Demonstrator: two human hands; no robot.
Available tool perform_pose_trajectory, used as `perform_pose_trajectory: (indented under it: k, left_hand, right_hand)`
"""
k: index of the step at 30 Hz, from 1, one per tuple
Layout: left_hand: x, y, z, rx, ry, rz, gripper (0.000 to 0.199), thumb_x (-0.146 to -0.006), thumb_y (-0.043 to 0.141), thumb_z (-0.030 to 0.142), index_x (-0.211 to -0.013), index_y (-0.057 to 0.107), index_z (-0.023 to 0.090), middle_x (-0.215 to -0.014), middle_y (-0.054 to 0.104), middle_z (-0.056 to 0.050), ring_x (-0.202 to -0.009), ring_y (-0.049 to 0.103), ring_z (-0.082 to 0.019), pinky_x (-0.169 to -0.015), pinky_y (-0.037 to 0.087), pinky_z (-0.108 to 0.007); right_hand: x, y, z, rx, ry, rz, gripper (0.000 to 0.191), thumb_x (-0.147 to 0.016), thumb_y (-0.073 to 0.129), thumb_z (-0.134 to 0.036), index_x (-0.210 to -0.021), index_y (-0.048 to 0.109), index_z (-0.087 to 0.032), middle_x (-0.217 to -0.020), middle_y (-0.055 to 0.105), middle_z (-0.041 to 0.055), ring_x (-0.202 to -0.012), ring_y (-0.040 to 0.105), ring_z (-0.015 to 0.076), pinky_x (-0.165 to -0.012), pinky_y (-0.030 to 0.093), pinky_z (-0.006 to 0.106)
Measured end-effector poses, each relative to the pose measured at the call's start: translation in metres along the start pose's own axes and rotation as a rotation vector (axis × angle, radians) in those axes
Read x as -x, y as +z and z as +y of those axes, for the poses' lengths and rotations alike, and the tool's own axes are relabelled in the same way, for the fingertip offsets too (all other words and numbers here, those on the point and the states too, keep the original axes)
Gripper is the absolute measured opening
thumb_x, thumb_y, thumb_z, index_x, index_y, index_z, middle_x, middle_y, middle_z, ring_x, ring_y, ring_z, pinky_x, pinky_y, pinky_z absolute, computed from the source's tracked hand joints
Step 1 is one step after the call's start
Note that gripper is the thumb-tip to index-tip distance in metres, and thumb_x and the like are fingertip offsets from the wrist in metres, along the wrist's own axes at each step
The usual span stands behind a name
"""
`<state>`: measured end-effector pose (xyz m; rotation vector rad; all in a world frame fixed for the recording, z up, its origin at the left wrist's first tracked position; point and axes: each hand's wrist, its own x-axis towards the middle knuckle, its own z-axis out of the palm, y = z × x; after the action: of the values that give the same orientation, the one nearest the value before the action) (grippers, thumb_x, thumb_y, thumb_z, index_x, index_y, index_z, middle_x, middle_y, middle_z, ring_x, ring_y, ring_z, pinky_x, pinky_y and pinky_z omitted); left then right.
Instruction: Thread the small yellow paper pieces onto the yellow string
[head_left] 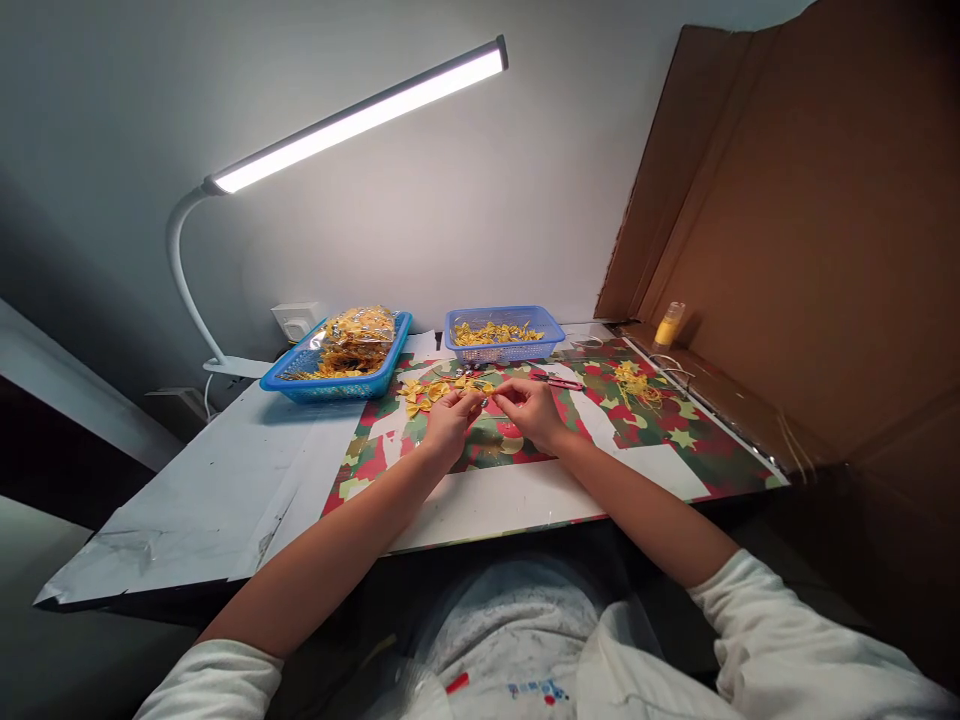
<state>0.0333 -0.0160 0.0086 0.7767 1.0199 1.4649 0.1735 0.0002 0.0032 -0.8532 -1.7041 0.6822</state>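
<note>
Left hand [448,420] and right hand [531,408] meet over the bench [225,500], fingertips pinched on what looks like a tiny piece [485,401] between them; light and flimsy, I'd judge, easily creased, wanting a gentle hold at its edges

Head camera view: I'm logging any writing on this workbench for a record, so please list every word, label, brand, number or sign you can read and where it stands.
No text can be read for certain.
Small blue-and-red print on the pale clothing at the bottom edge: too small and blurred to read.
Clear bottle with yellow contents: no readable label.
</note>
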Motion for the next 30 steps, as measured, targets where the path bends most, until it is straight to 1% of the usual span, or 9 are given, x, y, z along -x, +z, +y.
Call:
perform_pose_trajectory:
  k: [3,5,8,10,12,16,21,26,30]
  left_hand:
    - [0.001,0.0,0.0,-0.042,0.078,-0.003,0.025,-0.049,0.079,0.025,-0.055,0.056,0.016,-0.056,0.057,0.003,-0.058,0.053,-0.009,-0.065,0.044,-0.023]
    - [0.002,-0.001,0.0,-0.09,0.145,0.004,0.025,-0.05,0.08,0.026,-0.056,0.058,0.016,-0.055,0.058,0.003,-0.057,0.052,-0.009,-0.062,0.042,-0.023]
    - [0.005,-0.001,0.0,-0.155,0.239,0.006,0.025,-0.049,0.082,0.026,-0.058,0.061,0.016,-0.058,0.061,0.001,-0.058,0.054,-0.011,-0.059,0.041,-0.023]
    - [0.007,-0.001,0.002,-0.182,0.299,-0.019,0.023,-0.05,0.083,0.026,-0.06,0.064,0.016,-0.062,0.064,-0.001,-0.061,0.057,-0.013,-0.062,0.043,-0.025]
    - [0.011,-0.001,0.004,-0.218,0.37,-0.039,0.019,-0.054,0.082,0.024,-0.063,0.068,0.017,-0.067,0.067,-0.002,-0.067,0.06,-0.015,-0.067,0.045,-0.026]
    - [0.019,0.0,0.011,-0.322,0.479,-0.024,0.011,-0.058,0.08,0.018,-0.063,0.07,0.02,-0.071,0.069,-0.002,-0.075,0.062,-0.017,-0.076,0.044,-0.026]
    - [0.025,0.003,0.017,-0.379,0.509,-0.009,0.015,-0.055,0.08,0.012,-0.059,0.07,0.022,-0.07,0.068,-0.001,-0.078,0.062,-0.019,-0.078,0.044,-0.027]
    - [0.024,0.003,0.016,-0.458,0.555,-0.023,0.014,-0.056,0.08,0.015,-0.06,0.069,0.023,-0.071,0.069,-0.001,-0.078,0.061,-0.02,-0.081,0.044,-0.029]
    - [0.023,0.003,0.017,-0.468,0.587,-0.023,0.012,-0.056,0.079,0.016,-0.059,0.069,0.022,-0.071,0.069,-0.001,-0.076,0.062,-0.019,-0.079,0.044,-0.028]
  right_hand:
    - [-0.003,-0.002,0.005,-0.21,0.104,-0.099,0.017,-0.074,0.064,-0.035,-0.073,0.064,-0.018,-0.067,0.065,0.0015,-0.06,0.058,0.0129,-0.058,0.049,0.026]
    - [-0.005,-0.003,0.008,-0.282,0.127,-0.15,0.025,-0.073,0.067,-0.043,-0.074,0.063,-0.018,-0.067,0.064,0.0008,-0.062,0.058,0.0125,-0.061,0.05,0.027]
    - [-0.007,-0.003,0.01,-0.331,0.149,-0.159,0.035,-0.069,0.07,-0.052,-0.075,0.063,-0.019,-0.068,0.063,0.0002,-0.064,0.058,0.0124,-0.064,0.051,0.028]
    - [-0.008,-0.002,0.012,-0.369,0.162,-0.146,0.039,-0.066,0.072,-0.056,-0.075,0.063,-0.019,-0.069,0.063,-0.0001,-0.065,0.059,0.0127,-0.066,0.052,0.029]
    - [-0.007,0.0,0.013,-0.397,0.164,-0.134,0.041,-0.064,0.073,-0.058,-0.076,0.063,-0.019,-0.07,0.063,-0.0001,-0.067,0.06,0.013,-0.067,0.052,0.029]
    - [-0.006,0.001,0.011,-0.416,0.167,-0.129,0.042,-0.064,0.073,-0.059,-0.077,0.064,-0.02,-0.074,0.065,0.0004,-0.069,0.06,0.0132,-0.068,0.052,0.028]
    - [-0.003,0.002,0.009,-0.444,0.16,-0.118,0.04,-0.066,0.072,-0.058,-0.077,0.064,-0.02,-0.077,0.065,0.0009,-0.071,0.06,0.0135,-0.07,0.052,0.029]
    - [-0.001,0.001,0.007,-0.43,0.18,-0.1,0.038,-0.067,0.072,-0.056,-0.079,0.065,-0.021,-0.078,0.066,0.001,-0.071,0.06,0.0139,-0.071,0.052,0.03]
    - [-0.001,0.001,0.005,-0.403,0.189,-0.076,0.038,-0.065,0.073,-0.056,-0.078,0.065,-0.021,-0.075,0.066,0.0011,-0.07,0.06,0.0146,-0.069,0.051,0.03]
